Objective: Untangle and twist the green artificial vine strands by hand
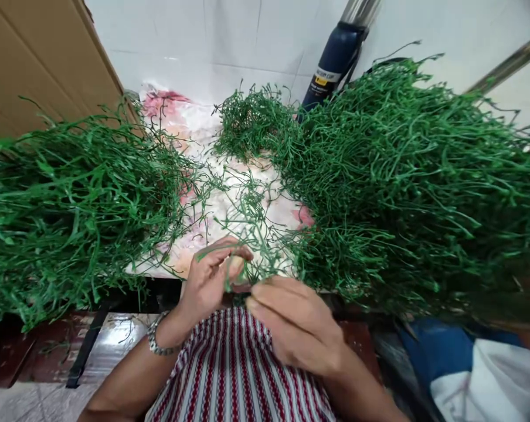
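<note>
My left hand (207, 278) is closed around a few thin green plastic-looking stems (254, 234), which fan out away from me over the table. One stem loops over its index finger. Close beside it, my right hand (298, 322) has thumb and fingers pressed together in a pinch by the lower ends of the stems. Whatever sits between those fingertips is blurred and too small to make out. Both hands are just above the table's near edge, in front of my striped clothing.
Heaps of similar green stems lie at left (80, 205) and right (401, 176), with a smaller clump (256, 120) at the back. Loose stems litter the patterned table cover (194, 234). A dark blue vacuum cup box (330, 64) leans by the tiled wall; cardboard (40, 58) stands left.
</note>
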Demonstrator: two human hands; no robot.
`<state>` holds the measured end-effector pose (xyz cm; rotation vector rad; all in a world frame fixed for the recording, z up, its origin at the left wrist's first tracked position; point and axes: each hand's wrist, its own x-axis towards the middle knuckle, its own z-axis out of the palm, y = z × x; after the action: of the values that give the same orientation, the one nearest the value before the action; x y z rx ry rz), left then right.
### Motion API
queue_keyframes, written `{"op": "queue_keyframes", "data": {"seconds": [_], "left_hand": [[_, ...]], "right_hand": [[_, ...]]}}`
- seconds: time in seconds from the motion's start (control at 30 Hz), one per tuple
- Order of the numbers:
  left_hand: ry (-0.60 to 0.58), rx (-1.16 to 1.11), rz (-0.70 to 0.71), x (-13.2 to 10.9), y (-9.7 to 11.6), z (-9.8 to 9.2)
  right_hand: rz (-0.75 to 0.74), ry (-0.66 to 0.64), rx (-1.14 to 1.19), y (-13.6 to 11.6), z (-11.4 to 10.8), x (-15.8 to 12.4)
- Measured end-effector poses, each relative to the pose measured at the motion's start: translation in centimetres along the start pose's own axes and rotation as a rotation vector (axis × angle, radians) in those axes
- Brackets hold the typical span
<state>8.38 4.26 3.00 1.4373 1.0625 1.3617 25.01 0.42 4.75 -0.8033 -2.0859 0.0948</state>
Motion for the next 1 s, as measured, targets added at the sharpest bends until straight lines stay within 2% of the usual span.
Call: {"op": "queue_keyframes", "data": {"seconds": [0.1, 0.17, 0.23, 0.3, 0.37, 0.43, 0.47, 0.5, 0.53, 0.63, 0.67, 0.73, 0.8, 0.87, 0.93, 1.0], "left_hand": [[-0.053, -0.228, -0.268, -0.4, -0.2, 0.2], [-0.095, -0.369, -0.434, -0.1, -0.2, 0.2], [-0.075, -0.447, -0.529, 0.2, -0.3, 0.0], [0.048, -0.452, -0.506, 0.6, -0.3, -0.3], [0.167, -0.437, -0.433, 0.7, -0.5, -0.9], [0.214, -0.415, -0.376, 0.7, -0.7, -1.4], [0.214, -0.408, -0.360, 0.7, -0.8, -1.6], [0.204, -0.405, -0.357, 0.6, -0.8, -1.7], [0.192, -0.408, -0.357, 0.5, -0.8, -1.8], [0.165, -0.464, -0.360, 0.0, -0.4, -1.9], [0.154, -0.494, -0.343, -0.2, 0.0, -2.1], [0.122, -0.568, -0.261, -0.7, 0.9, -2.8], [0.058, -0.622, -0.167, -1.2, 1.8, -3.8], [-0.022, -0.633, -0.145, -1.8, 2.3, -4.8], [-0.101, -0.642, -0.199, -2.4, 2.1, -5.5], [-0.144, -0.663, -0.271, -2.8, 1.4, -5.6]], "right_hand": [[-0.246, -0.104, 0.132, 0.4, 1.9, 0.1], [-0.282, -0.135, 0.154, 0.7, 3.3, 0.3], [-0.289, -0.197, 0.169, 0.8, 4.1, 0.4], [-0.300, -0.198, 0.247, 0.8, 3.9, 0.3], [-0.229, -0.056, 0.323, 1.0, 3.2, 0.3], [-0.026, 0.092, 0.248, 1.6, 2.6, 0.5], [0.094, 0.103, 0.147, 2.1, 2.6, 0.7], [0.211, 0.044, 0.024, 2.6, 2.7, 1.0], [0.296, -0.074, -0.086, 3.1, 3.0, 1.3], [0.390, -0.481, -0.314, 4.3, 4.6, 2.2], [0.395, -0.566, -0.360, 4.6, 5.1, 2.4], [0.412, -0.622, -0.436, 5.2, 5.9, 2.8], [0.451, -0.588, -0.515, 5.8, 6.1, 3.4], [0.492, -0.530, -0.578, 6.6, 5.8, 4.4], [0.532, -0.450, -0.613, 7.5, 5.3, 6.0], [0.570, -0.308, -0.633, 8.6, 4.7, 8.0]]}}
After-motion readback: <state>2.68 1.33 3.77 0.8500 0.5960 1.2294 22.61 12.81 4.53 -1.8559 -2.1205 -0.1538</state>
